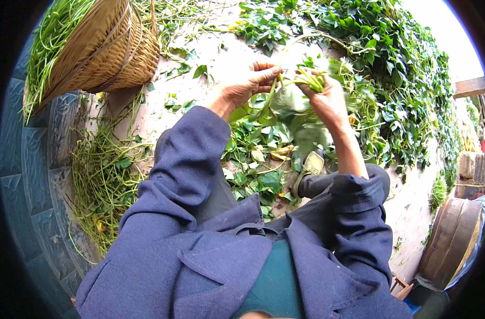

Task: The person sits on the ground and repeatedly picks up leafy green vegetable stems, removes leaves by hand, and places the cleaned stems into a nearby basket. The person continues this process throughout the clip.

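Note:
My left hand [252, 81] pinches a green vine stem [272, 92] between thumb and fingers, and leaves hang from it. Close by on the right, my right hand [324, 93] is closed around a small bundle of cut-looking leaf stalks [312, 79]. Blurred green leaves dangle beneath that bundle. A pale, bare vine length [326, 36] arches above both hands. Under them, loose leaves [266, 179] lie scattered on the ground between my legs, beside a light-coloured shoe [312, 165].
A woven basket [119, 52] full of long green stems stands upper left. Below it lies a heap of stripped stems [103, 179] along a blue tiled wall [35, 179]. A large mound of leafy vines [402, 79] fills the right. A round wooden tub [445, 239] stands lower right.

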`<state>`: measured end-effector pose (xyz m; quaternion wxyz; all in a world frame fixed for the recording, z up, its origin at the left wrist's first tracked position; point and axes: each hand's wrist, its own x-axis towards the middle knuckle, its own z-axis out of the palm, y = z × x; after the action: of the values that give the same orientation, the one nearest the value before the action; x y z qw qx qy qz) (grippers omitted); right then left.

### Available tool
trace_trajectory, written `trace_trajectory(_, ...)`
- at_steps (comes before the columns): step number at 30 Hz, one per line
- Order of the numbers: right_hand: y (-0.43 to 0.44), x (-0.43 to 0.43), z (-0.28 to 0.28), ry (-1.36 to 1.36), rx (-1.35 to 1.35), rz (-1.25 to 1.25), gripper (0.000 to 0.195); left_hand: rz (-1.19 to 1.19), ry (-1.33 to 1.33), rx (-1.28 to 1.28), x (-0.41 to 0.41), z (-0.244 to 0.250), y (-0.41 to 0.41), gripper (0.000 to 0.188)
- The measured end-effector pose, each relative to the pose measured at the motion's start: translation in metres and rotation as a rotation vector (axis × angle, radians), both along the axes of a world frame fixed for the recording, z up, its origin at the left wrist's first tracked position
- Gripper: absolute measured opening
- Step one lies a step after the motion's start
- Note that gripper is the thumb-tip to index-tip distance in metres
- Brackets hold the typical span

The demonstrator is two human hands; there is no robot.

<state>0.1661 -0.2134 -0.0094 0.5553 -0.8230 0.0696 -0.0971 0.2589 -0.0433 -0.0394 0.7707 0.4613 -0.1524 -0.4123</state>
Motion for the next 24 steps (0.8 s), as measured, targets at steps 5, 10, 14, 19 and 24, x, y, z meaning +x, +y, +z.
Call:
trace_trajectory(5, 0.024, -0.002, -0.002, 0.197, 0.292, 0.086, 0.017, 0.001, -0.130, 0.111, -0.005, 0.002, -0.001, 0.026)
trace_trajectory(10, 0.004, 0.000, 0.013, 0.385, 0.000, 0.032, 0.015, 0.126, -0.867, 0.692, -0.007, 0.002, 0.000, 0.021)
trace_trajectory(14, -0.007, -0.006, 0.026, 0.176, 0.195, 0.082, 0.024, 0.368, -0.184, 0.117, 0.018, -0.003, 0.018, 0.017)
trace_trajectory(19, 0.004, -0.007, -0.014, 0.283, -0.021, 0.118, 0.050, 0.354, 0.228, -0.323, 0.043, -0.011, 0.029, 0.023)
trace_trajectory(24, 0.019, -0.014, -0.006, 0.402, -0.059, 0.181, 0.043, 0.301, 0.396, -0.440, 0.041, -0.008, 0.026, 0.025)
